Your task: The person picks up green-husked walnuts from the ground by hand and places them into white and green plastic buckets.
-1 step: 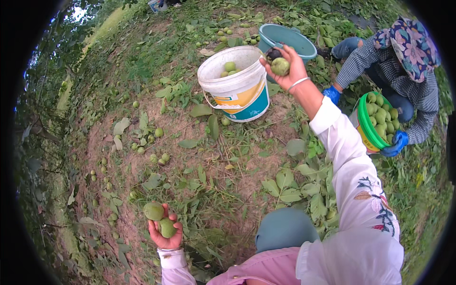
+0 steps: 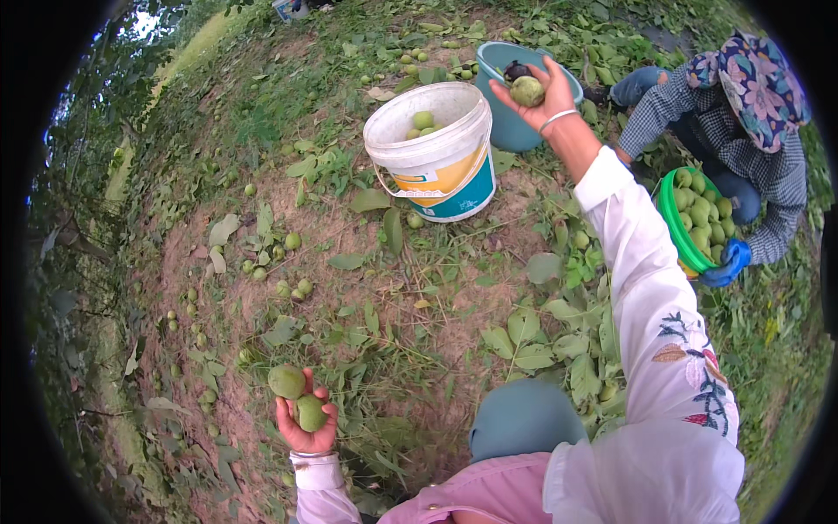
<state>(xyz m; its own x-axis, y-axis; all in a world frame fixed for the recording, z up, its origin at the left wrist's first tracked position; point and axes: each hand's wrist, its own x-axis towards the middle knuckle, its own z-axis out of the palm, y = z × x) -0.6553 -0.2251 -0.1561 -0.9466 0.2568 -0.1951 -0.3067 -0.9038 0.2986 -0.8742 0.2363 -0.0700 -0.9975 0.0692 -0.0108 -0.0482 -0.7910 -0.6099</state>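
Note:
My left hand (image 2: 305, 430) is low near my body and grips two round green fruits (image 2: 288, 382). My right hand (image 2: 543, 94) is stretched far forward, closed on one green fruit (image 2: 526, 90); a dark one shows just behind it. That hand hovers above the rim of a teal bucket (image 2: 511, 133), just right of a white bucket (image 2: 436, 170) that holds a few green fruits.
Several loose green fruits (image 2: 297, 286) and fallen leaves lie on the bare earth and grass to the left. At the right a crouching person with blue gloves (image 2: 729, 262) holds a green basket (image 2: 672, 229) full of fruit. My teal-clad knee (image 2: 524, 419) is below.

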